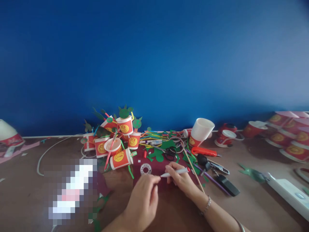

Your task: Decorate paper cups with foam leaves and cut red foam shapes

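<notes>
My right grip [178, 178] pinches a white marker [182, 171] mid-length, its long axis crosswise, tip pointing left toward my nearby left grip [145, 196], whether spread or pinching I cannot tell.

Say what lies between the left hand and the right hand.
In the head view, the front of the white marker held by the right hand points toward the left hand, above maroon paper.
</notes>
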Tool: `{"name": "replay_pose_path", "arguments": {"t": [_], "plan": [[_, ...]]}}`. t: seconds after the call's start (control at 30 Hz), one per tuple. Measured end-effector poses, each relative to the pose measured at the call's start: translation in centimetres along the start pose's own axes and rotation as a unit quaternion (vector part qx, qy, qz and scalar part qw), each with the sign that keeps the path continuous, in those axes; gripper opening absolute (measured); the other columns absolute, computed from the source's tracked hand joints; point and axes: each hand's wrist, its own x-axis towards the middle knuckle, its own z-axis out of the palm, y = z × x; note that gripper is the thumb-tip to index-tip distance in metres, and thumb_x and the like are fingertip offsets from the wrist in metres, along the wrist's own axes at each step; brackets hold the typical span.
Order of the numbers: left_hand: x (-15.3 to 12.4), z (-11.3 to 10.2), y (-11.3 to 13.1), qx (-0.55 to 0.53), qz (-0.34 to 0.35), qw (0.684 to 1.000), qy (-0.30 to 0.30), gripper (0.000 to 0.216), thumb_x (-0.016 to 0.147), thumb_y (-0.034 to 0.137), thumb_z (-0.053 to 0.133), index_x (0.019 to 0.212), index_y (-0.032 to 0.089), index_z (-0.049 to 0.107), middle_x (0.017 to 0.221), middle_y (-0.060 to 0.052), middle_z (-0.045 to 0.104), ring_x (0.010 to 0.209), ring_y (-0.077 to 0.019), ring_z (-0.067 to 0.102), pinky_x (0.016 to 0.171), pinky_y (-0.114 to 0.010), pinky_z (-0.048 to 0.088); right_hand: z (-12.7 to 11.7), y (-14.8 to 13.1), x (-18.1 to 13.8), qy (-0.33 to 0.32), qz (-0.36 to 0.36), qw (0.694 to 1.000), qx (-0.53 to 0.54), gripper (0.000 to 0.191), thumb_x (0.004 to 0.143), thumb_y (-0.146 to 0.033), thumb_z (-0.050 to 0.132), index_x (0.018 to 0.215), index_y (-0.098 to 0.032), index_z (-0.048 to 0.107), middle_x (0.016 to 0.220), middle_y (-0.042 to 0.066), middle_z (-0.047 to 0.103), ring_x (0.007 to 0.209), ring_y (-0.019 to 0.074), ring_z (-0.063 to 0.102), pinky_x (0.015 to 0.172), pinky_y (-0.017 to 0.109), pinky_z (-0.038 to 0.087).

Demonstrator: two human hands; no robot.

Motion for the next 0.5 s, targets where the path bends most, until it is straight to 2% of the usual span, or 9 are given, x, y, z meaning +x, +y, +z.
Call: {"name": "replay_pose_path", "arguments": {"t": [0.03,0.1,0.2,0.3,0.5], "plan": [[-0.2,0.0,0.8,0.046,0.024,0.997,-0.063,0.03,0.082,0.007,0.041,0.109,0.017,0.051,0.102,-0.011,0.062,0.094,-0.0221,0.061,0.081,-0.037,0.052,-0.1,0.1,0.1,-0.001,-0.003,1.0,-0.002,0.031,0.084,-0.042,0.048,0.065,-0.018,0.051,0.05,-0.001,0.056,0.042,0.0086,0.042,0.043,0.02,0.029],[-0.6,0.3,2.1,0.157,0.01,0.974,-0.162,0.026,0.08,0.009,0.044,0.103,0.013,0.057,0.111,-0.015,0.061,0.079,-0.0248,0.066,0.062,-0.036,0.057,-0.2,0.3,0.1,-0.005,-0.004,1.0,0.0,0.026,0.082,-0.038,0.052,0.066,-0.018,0.051,0.053,-0.001,0.058,0.043,0.0085,0.042,0.043,0.02,0.028],[-1.4,1.3,3.0,0.276,-0.013,0.928,-0.251,0.038,0.079,0.017,0.053,0.117,0.009,0.054,0.124,-0.023,0.054,0.065,-0.0249,0.068,0.049,-0.034,0.056,-0.2,0.4,0.0,-0.005,-0.014,1.0,0.007,0.018,0.077,-0.03,0.057,0.066,-0.018,0.05,0.056,-0.002,0.058,0.047,0.0087,0.043,0.044,0.02,0.029],[-1.9,2.0,3.0,0.321,0.001,0.906,-0.276,0.047,0.08,0.025,0.055,0.123,0.007,0.051,0.124,-0.027,0.052,0.062,-0.0247,0.068,0.048,-0.033,0.056,0.0,0.3,-0.3,0.021,-0.018,1.0,0.015,0.022,0.078,-0.032,0.055,0.062,-0.019,0.047,0.052,-0.003,0.055,0.046,0.009,0.042,0.044,0.02,0.03],[-2.5,1.7,2.3,0.304,0.017,0.912,-0.275,0.048,0.08,0.028,0.056,0.123,0.008,0.052,0.127,-0.028,0.048,0.058,-0.0241,0.068,0.044,-0.032,0.055,0.3,-0.1,-0.2,0.054,0.014,0.998,-0.002,0.033,0.078,-0.042,0.052,0.054,-0.022,0.04,0.04,-0.004,0.047,0.039,0.0096,0.038,0.042,0.022,0.03]]}}
